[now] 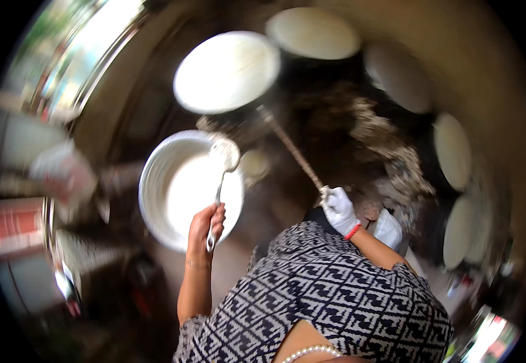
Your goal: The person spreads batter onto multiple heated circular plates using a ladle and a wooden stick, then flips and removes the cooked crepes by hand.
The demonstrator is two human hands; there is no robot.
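My left hand (205,227) is closed round the handle of a metal ladle (219,185). The ladle's bowl, coated with white batter, hangs over the right rim of a big round pot (155,219). White batter (195,195) lies inside this pot. My right hand (339,212), in a white glove with a red band at the wrist, grips the near end of a long thin stick (293,150). The stick's far end points toward a round white griddle (226,74) beyond the pot and looks close to its near edge; whether they touch I cannot tell.
More round pale griddles, such as one at the back (313,34) and one at the right (452,151), curve around the far and right sides. Ash-like rubble (390,142) lies between them and me. A plastic bag (64,172) is at the left.
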